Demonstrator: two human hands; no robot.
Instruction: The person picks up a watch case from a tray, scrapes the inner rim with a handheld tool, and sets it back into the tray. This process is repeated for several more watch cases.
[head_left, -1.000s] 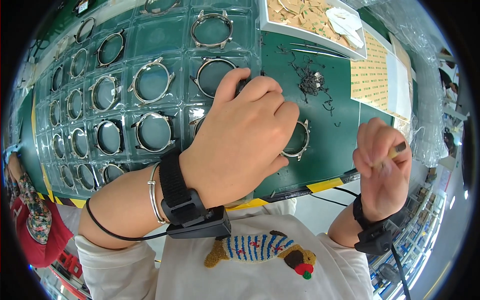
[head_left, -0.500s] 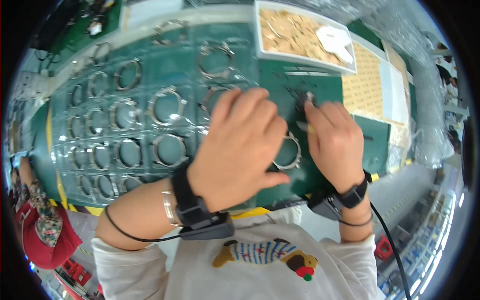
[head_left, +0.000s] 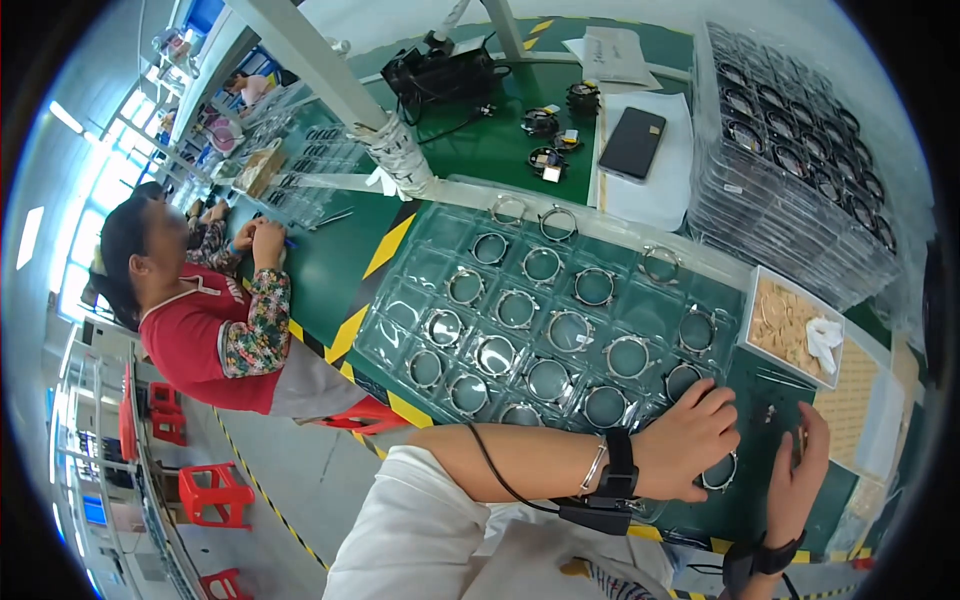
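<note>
Bending over the tray [head_left: 400,312], the left hand [head_left: 690,440] hides whether it grips; the right hand [head_left: 802,458] is half-curled, its hold unclear. One ring [head_left: 735,468] lies on the counter [head_left: 755,470], partly behind the left hand; perhaps careless pushing could scratch it.

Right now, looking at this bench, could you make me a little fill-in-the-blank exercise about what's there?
1. The person's left hand has a ____ fabric strap at its wrist.
2. The dark phone lies on ____ paper.
3. In the picture, the box of tan scraps stands to the ____ of the transparent tray.

Missing words: black; white; right.
</note>
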